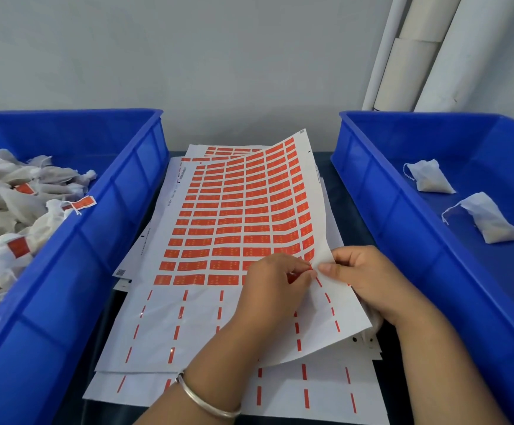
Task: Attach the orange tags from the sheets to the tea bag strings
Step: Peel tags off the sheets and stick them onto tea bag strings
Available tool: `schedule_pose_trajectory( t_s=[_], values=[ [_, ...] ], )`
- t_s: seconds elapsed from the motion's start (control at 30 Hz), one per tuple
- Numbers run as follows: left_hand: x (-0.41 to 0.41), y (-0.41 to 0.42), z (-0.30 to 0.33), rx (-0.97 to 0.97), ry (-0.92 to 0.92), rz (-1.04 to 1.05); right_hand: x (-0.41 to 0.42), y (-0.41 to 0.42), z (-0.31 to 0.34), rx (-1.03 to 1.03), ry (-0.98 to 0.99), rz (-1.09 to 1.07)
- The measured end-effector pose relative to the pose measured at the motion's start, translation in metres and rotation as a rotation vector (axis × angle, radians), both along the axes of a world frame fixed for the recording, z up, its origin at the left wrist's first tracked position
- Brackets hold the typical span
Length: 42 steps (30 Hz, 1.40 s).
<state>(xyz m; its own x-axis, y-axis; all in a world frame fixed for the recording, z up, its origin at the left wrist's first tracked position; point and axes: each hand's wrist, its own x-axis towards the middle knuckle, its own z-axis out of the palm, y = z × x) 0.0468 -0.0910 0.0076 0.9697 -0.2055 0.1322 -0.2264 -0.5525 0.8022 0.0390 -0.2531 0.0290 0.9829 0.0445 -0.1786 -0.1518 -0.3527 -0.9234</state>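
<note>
No text can be read anywhere. The orange tags (234,207) on the top sheet (170,320) carry pale marks too small to make out, and beside the tags, near that sheet's left edge, sit a blurred barcode (182,173) and illegible print.

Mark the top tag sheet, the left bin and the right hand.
top tag sheet (243,210), head view: on the orange tag grid, mid-sheet.
left bin (121,191), head view: on its inner right wall, bare blue plastic.
right hand (369,277), head view: on the back of the hand, which holds the sheet's edge.
</note>
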Motion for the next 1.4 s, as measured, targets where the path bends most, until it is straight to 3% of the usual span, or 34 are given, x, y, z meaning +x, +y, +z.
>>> schedule_pose_trajectory(
  t_s=[0.53, 1.13, 1.4],
  values=[
    [-0.003, -0.002, 0.006, -0.018, 0.056, 0.066, -0.001, 0.001, 0.004, 0.028, -0.008, -0.031],
    [-0.009, -0.001, 0.007, 0.248, -0.291, 0.042, -0.006, 0.01, 0.008, -0.132, -0.067, 0.019],
    [-0.004, -0.001, 0.006, 0.164, -0.12, 0.128, -0.006, 0.011, 0.01, -0.119, -0.059, 0.029]
  ],
)
